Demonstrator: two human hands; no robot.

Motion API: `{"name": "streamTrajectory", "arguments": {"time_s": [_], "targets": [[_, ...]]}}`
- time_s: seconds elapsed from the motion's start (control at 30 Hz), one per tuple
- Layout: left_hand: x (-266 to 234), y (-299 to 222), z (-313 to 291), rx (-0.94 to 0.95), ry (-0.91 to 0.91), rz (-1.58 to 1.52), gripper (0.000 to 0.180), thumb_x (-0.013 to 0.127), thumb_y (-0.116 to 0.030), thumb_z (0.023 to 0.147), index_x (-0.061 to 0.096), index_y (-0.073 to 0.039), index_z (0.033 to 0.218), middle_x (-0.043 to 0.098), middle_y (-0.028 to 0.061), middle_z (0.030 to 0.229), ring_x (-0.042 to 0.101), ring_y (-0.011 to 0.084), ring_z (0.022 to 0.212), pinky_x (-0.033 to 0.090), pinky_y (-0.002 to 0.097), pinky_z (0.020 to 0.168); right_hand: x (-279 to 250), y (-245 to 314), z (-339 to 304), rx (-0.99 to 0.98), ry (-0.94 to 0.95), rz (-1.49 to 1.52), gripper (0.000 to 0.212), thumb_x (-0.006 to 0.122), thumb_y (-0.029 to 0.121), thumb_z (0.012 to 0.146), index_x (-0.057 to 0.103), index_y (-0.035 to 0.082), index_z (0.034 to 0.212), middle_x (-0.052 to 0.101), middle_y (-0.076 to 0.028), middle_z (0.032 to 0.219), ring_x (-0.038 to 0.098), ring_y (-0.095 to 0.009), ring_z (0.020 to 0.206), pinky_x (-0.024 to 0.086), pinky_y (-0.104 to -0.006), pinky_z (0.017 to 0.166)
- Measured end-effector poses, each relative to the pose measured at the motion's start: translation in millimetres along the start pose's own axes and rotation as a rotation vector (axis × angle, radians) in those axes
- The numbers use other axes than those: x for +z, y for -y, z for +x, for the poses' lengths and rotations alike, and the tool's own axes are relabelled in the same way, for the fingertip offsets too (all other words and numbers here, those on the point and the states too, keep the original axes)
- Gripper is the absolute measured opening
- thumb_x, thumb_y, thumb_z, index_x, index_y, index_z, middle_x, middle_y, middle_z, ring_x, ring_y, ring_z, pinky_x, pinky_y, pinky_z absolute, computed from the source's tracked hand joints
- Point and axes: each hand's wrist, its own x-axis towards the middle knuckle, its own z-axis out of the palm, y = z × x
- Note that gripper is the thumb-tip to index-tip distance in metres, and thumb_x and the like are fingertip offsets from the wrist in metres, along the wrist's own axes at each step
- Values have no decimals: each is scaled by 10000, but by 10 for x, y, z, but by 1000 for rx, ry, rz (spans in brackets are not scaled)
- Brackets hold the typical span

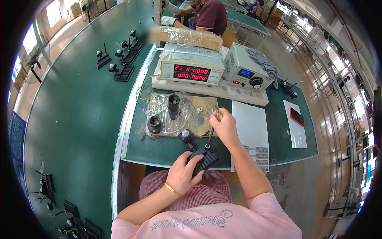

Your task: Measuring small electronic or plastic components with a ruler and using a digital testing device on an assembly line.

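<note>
My left hand (183, 172) is wrapped round a black finned floodlight (207, 159) at the table's front edge, above my lap. A motion sensor (186, 136) with a pale round dome sticks out from the lamp's far left side. From the lamp a short black cable (211, 136) runs up to my right hand (223, 124), whose fingers pinch its end; thin coloured wires show at the fingertips. Just beyond lies a wooden board (207, 102) partly under clear plastic film. Two black lamp sockets (173, 104) stand on the film to the left.
Behind the board, a power meter (191, 71) with red digits and a grey power supply (248, 69) with a dial rest on white foam (159, 84). White label sheets (248, 123) and a red-edged phone (297, 116) lie right. More floodlights (126, 72) sit on the left bench. A co-worker (210, 15) works opposite.
</note>
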Motion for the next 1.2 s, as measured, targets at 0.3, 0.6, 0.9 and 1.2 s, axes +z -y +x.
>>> {"name": "streamTrajectory", "arguments": {"time_s": [0.3,0.6,0.9,1.2], "targets": [[58,38,74,29,-33,35,508,730,-203,721,563,-93,1187,505,207,1159,561,367,1006,482,411,865,114,-174,298,-16,105,-316,363,630,270,771,632,-76,879,632,-275,790,630,-420,792,487,-423,709],[69,37,97,17,-36,52,494,719,-205,731,564,-94,1186,503,209,1159,552,366,1021,473,411,882,185,-197,373,-91,141,-553,295,609,253,740,653,-32,802,655,-254,801,649,-406,794,524,-459,745],[78,66,103,-3,-18,23,494,716,-208,734,562,-106,1192,496,210,1154,547,371,1011,471,417,879,208,-159,392,-100,131,-637,261,607,239,745,655,-11,802,660,-235,776,656,-401,764,537,-466,712],[66,60,102,-8,-6,19,498,717,-218,732,567,-114,1195,490,213,1158,553,366,988,472,420,869,210,-188,392,-122,139,-622,250,617,242,749,651,-3,787,657,-233,759,656,-399,748,536,-470,698]]}}
